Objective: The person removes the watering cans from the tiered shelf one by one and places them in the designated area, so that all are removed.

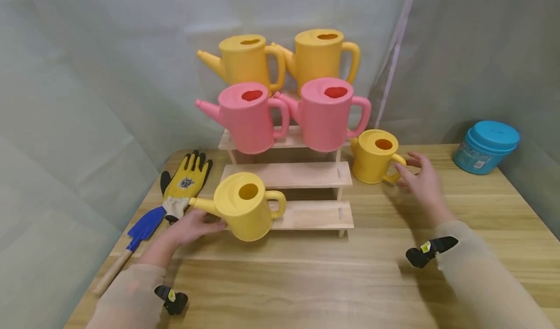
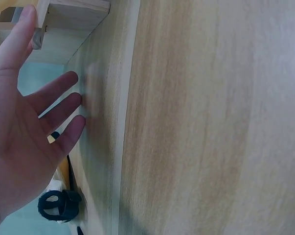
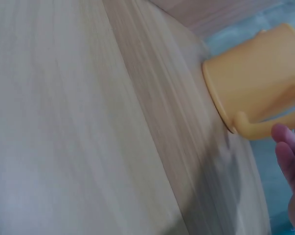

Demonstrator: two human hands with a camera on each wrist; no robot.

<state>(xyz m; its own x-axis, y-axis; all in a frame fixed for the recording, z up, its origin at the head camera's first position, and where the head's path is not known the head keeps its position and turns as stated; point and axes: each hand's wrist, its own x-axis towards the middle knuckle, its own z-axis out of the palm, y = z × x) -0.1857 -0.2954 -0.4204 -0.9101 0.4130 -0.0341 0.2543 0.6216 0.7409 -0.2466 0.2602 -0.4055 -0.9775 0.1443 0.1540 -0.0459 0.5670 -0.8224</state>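
My left hand is at the left end of the wooden step shelf, its thumb near the shelf's edge and a yellow watering can. Three of its fingers spread loosely. That can stands on the lowest step, its spout pointing left over the hand. On the table right of the shelf stands another yellow watering can. My right hand touches its handle with the fingertips; part of this hand is outside the right wrist view.
Two pink watering cans stand higher on the shelf, with two more yellow ones behind them. A yellow-and-black glove and a blue trowel lie at the left. A blue lidded tub stands at the far right.
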